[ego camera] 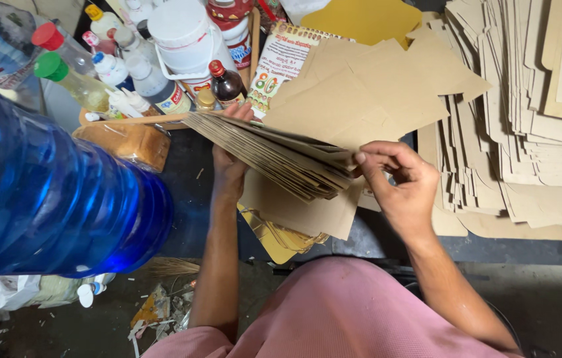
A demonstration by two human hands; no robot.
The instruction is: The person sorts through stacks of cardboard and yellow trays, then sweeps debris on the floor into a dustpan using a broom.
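Head view looks straight down. Biggest thing: blue translucent water jug (pixel 42 199) filling the left side, close to the lens. Right side: wide spread of brown cardboard cutouts (pixel 533 126) overlapping in rows on the dark desk (pixel 188 179). More loose brown sheets (pixel 367 93) lie up centre, with a yellow sheet (pixel 360 16) beyond them. Pink garment (pixel 347 311) of the person at bottom centre.

Stack of brown paper sheets (pixel 274 149) sits mid-frame, held fanned and tilted above the desk, between both hands. Left hand (pixel 228 169) is under the stack's left part, fingers wrapped round its far edge, grasping it. Right hand (pixel 400 182) is at the stack's right end, thumb (pixel 368 166) pressed on the sheet edges, other fingers curled in, pinching the stack. One larger brown sheet (pixel 307 215) hangs below the stack, gold foil pieces (pixel 274 235) under that.

Top left: white plastic tub (pixel 185 36), bottles with red cap (pixel 49 36) and green cap (pixel 47 66), several small white glue bottles (pixel 138 79), dark brown bottle with red cap (pixel 226 85). Printed leaflet (pixel 281 63) lies beside it. Wrapped brown block (pixel 128 142) just left of the left hand. Floor at bottom left has paper scraps (pixel 155 311).
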